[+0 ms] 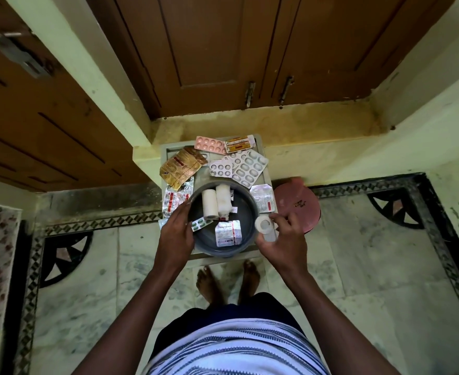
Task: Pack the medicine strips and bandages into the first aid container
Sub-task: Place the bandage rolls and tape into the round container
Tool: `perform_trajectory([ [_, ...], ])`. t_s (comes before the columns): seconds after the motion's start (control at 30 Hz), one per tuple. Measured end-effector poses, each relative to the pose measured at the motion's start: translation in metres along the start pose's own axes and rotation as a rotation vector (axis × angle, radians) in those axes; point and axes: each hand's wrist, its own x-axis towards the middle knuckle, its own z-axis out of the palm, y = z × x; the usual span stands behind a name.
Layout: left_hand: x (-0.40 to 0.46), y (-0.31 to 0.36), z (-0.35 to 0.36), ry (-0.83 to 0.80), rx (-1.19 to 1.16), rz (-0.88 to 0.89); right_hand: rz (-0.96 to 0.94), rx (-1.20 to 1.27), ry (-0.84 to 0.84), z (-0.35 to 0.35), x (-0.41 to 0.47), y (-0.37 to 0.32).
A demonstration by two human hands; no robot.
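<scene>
head view: looking straight down, person standing at a small stool, bare feet on marble floor
shirt: striped, white/dark, bottom of frame
left hand: fingers curled over the left rim of the container, gripping the rim
right hand: closed on a white bandage roll, held just beside the container's right rim, roll's open end facing the camera
container: round, grey, open, sits on the near half of the stool
in container, near side: white/silver strip with red print, lying flat; small strip of green pills to its left, tilted
in container, far side: two white bandage rolls side by side, lying lengthwise; bits of another strip under them
stool top: light grey, square, mostly covered
left of container: silver strip with red print, partly under the left hand's fingertips
right of container: silver strip with red band, touching the rim
far left: gold foil strips, stacked, crumpled
far middle: two white blister strips, overlapping, large oval tablets on the right one
far edge: pink blister strip; beside it an orange/white strip
lid: pinkish-red, round, right of the stool, small dark mark on top, unreadable
writing: print on all strips too small to read, no brand legible
background: brown wooden doors with latches, pale green walls
</scene>
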Motion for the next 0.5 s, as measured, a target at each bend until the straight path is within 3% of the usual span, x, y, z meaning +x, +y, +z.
perform_trajectory([
  [0.1,-0.004,-0.007,0.0,-0.018,0.007,-0.016,-0.164,0.024,-0.045,0.008,0.008,-0.028],
  [0.33,-0.011,-0.021,-0.007,-0.052,0.018,-0.016,-0.37,-0.173,-0.448,0.049,0.027,-0.087],
  [0.5,-0.009,-0.03,-0.012,-0.105,-0.057,0.009,-0.538,-0.287,-0.46,0.069,0.028,-0.103],
])
